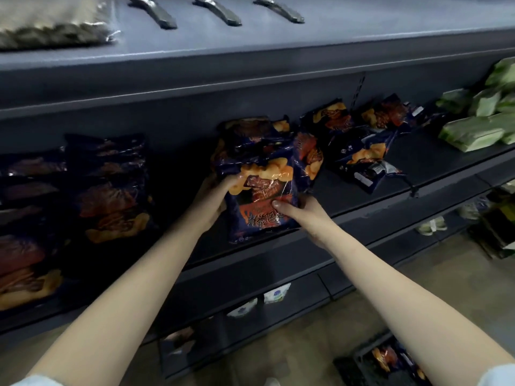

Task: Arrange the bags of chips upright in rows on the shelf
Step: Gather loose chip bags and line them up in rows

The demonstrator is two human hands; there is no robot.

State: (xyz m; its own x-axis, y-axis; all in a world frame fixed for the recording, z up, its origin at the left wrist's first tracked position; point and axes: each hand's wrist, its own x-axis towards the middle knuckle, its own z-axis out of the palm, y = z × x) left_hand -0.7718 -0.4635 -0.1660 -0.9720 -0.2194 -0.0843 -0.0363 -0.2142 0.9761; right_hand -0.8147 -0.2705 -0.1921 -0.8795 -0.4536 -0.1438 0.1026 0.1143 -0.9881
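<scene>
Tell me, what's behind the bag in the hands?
More chip bags stand behind the held bag, the same dark blue kind. It covers their lower parts, so how many there are cannot be told.

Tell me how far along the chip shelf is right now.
Done: two rows of chip bags at left look upright. In hand: left hand and right hand grip one bag at the shelf front. Left: the loose pile lying flat on the right.
</scene>
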